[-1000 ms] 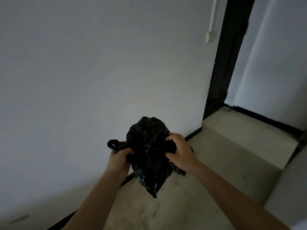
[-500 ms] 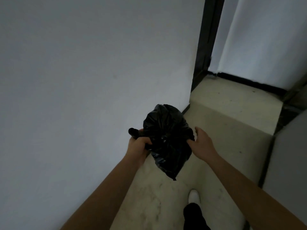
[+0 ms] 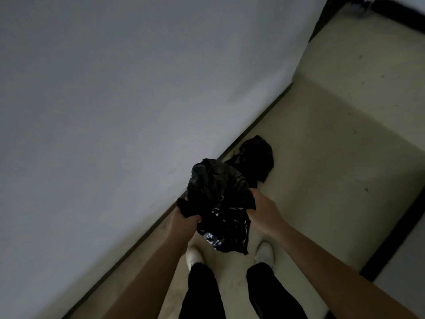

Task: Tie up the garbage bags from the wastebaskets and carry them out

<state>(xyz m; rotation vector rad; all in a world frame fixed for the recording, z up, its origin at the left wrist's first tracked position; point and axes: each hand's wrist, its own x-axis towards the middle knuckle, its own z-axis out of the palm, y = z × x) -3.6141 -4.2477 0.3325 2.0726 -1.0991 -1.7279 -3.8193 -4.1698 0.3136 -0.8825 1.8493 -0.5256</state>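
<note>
1. The wall [image 3: 115, 111] fills my left side, and the pale floor [image 3: 333, 157] runs along its dark skirting. I judge this to be a passage and not the final drop point, so carrying out is left to do.
2. The held garbage bag [image 3: 220, 203] hangs in the air over the floor, in front of my white shoes [image 3: 264, 252]. It is out of its wastebasket and bunched at the top. I cannot tell whether a knot is finished.
3. A second garbage bag [image 3: 255, 157] lies on the floor against the skirting, just beyond the held one. It looks closed, though it is too dark to be sure.
4. My left hand [image 3: 186, 221] is fisted round a twisted tail of plastic. My right hand [image 3: 264, 212] has its fingers curled into the opposite edge. I read this as pulling the tie tight.
</note>
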